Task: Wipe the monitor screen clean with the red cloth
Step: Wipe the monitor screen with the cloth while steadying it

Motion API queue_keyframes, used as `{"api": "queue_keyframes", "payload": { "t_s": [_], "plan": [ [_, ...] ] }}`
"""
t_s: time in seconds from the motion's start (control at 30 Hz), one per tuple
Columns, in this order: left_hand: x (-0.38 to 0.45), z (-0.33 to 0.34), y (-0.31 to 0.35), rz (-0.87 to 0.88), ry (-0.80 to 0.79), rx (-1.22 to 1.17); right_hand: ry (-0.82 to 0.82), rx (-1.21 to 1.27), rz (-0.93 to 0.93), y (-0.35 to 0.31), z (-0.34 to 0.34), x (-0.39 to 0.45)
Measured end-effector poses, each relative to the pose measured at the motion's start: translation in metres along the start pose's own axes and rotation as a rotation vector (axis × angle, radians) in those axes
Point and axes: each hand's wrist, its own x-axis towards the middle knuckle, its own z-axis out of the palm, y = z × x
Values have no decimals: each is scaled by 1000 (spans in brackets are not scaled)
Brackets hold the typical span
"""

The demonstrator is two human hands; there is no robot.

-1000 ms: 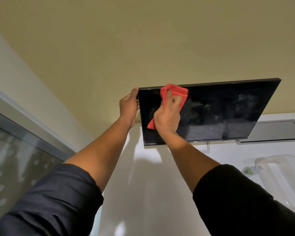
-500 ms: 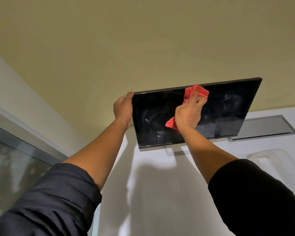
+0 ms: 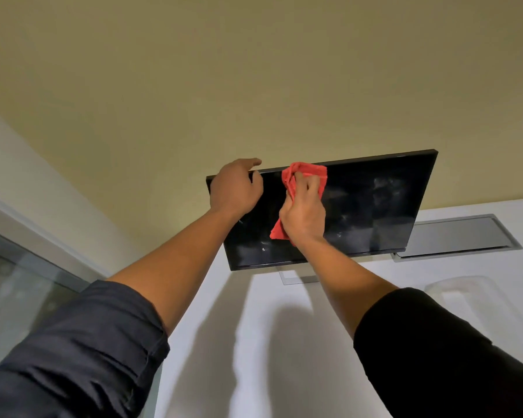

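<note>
A black monitor [image 3: 372, 206] stands on a white desk, its dark screen smeared with pale streaks on the right and lower left. My left hand [image 3: 234, 187] grips the screen's top left corner, fingers curled over the upper edge. My right hand [image 3: 304, 212] holds the crumpled red cloth [image 3: 307, 173] and presses it against the upper middle-left of the screen. A corner of the cloth hangs below my wrist.
The white desk [image 3: 254, 342] carries the monitor's silver stand foot [image 3: 299, 279], a grey metal cable flap [image 3: 456, 233] at the right and a pale translucent object [image 3: 459, 292] at the right. A glass partition [image 3: 27, 291] runs along the left. A beige wall rises behind.
My right hand has swept the cloth leftward from the upper middle of the screen toward the top left. My left hand has shifted from the side edge onto the top edge.
</note>
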Motion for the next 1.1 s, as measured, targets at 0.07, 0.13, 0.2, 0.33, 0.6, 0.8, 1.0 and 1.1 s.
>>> {"api": "queue_keyframes", "payload": {
  "t_s": [0.07, 0.13, 0.2, 0.33, 0.6, 0.8, 1.0, 1.1],
  "plan": [
    [-3, 7, 9, 71, -43, 28, -7, -19, -11, 6, -6, 2],
    [-5, 14, 14, 136, -73, 63, -3, -22, -2, 17, -14, 5],
    [-5, 20, 18, 187, -82, 119, 11, -21, 8, 31, -24, 9],
    [-7, 32, 24, 229, -80, 213, 49, -19, 76, 62, -44, 22],
    [-8, 51, 48, 271, -130, 297, 81, 34, 130, 87, -58, 31],
    [-8, 62, 70, 283, -153, 304, -18, -28, -94, 75, -51, 27],
    [-7, 71, 88, 301, -157, 297, 17, -68, 7, 108, -75, 34],
    [-6, 78, 97, 316, -166, 289, 42, -71, 76, 130, -91, 44]
  ]
}}
